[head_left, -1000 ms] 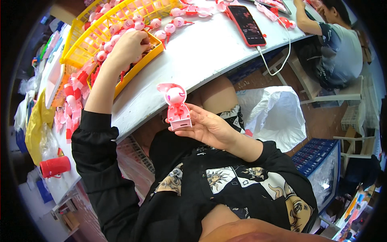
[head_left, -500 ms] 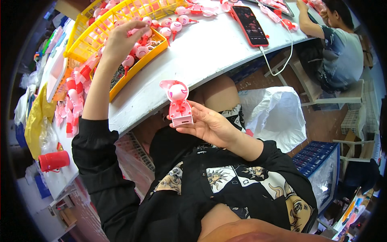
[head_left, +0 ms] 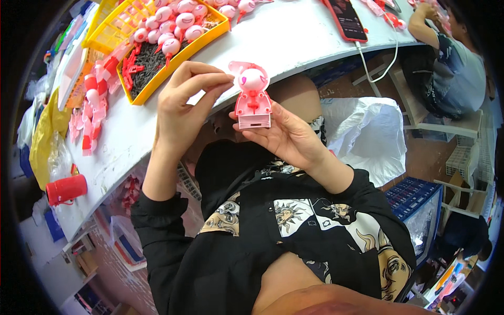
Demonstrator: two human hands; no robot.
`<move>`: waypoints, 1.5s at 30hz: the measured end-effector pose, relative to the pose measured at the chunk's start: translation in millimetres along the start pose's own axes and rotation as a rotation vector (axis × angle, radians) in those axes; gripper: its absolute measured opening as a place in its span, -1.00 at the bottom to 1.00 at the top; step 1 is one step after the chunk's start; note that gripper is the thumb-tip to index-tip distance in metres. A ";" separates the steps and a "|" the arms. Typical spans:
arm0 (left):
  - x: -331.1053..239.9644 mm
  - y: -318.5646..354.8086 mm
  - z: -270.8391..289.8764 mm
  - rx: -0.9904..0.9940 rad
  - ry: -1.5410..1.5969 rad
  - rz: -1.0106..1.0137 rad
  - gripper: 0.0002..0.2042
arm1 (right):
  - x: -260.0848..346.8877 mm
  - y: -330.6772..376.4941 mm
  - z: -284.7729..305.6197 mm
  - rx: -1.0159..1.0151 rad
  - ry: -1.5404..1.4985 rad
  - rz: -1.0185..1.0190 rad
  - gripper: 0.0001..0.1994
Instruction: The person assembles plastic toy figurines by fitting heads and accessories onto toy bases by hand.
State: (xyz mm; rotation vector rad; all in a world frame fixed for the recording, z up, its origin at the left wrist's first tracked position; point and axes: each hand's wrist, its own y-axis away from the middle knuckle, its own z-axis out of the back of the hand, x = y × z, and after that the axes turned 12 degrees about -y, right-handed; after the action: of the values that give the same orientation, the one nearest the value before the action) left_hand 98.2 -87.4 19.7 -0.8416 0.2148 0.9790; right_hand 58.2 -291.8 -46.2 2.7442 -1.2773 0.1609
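Observation:
My right hand [head_left: 296, 139] holds a pink plastic toy figure [head_left: 253, 100] upright by its lower part, over my lap. The figure has a round pale head, and its body is an open shell with red parts inside. Beside the head, my left hand [head_left: 186, 107] has its thumb and fingertips pinched together; whatever they hold is too small to make out. Just beyond that hand lies a shallow yellow tray [head_left: 182, 64] with dark small pieces [head_left: 144, 68], red parts [head_left: 132, 67] and several round pink heads [head_left: 170, 46].
A yellow basket [head_left: 113, 34] stands behind the tray. Pink and red parts [head_left: 93, 100] and a red cylinder [head_left: 66, 189] lie on the white table [head_left: 273, 39] at left. A phone [head_left: 345, 20] with a white cable is at the far right. Another person [head_left: 446, 68] sits beyond; a white bag [head_left: 365, 139] is beside my leg.
My left hand has come back from above the yellow tray to the toy figure, its fingers now pinched. My right hand still holds the figure, now slightly higher and further right in view.

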 end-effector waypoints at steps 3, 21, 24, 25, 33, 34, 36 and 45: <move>0.5 13.4 -4.6 0.023 0.102 0.067 -0.82 | -3.2 -0.4 0.6 -0.024 -0.017 -0.015 -0.53; -7.2 27.8 -6.3 0.045 -0.025 -0.041 -0.77 | -5.5 0.9 1.0 -0.054 -0.052 -0.041 -0.55; -3.5 29.9 -5.8 0.056 -0.033 -0.076 -0.73 | -6.3 -1.1 0.5 -0.061 -0.063 -0.054 -0.56; -4.2 32.4 -4.3 0.056 -0.049 -0.073 -0.72 | -7.0 -0.9 -1.3 -0.062 -0.078 -0.066 -0.56; 8.7 42.7 -8.8 -0.053 -0.337 -0.445 -0.58 | -8.3 1.2 0.5 -0.030 -0.219 -0.128 -0.52; 10.0 45.1 -8.4 -0.054 -0.365 -0.468 -0.59 | -8.8 1.0 -0.1 -0.035 -0.230 -0.133 -0.51; 14.1 49.1 -7.9 -0.055 -0.393 -0.481 -0.60 | -9.7 0.6 0.0 -0.039 -0.240 -0.142 -0.50; 16.0 -16.4 16.3 -0.196 -0.354 -0.271 -0.66 | -0.6 -6.5 1.3 0.009 -0.191 -0.038 -0.52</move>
State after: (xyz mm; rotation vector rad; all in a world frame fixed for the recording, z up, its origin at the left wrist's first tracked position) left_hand 117.1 -70.1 31.1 -0.8341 -0.2966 0.8842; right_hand 62.9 -287.3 -48.0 2.8468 -1.2681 -0.1011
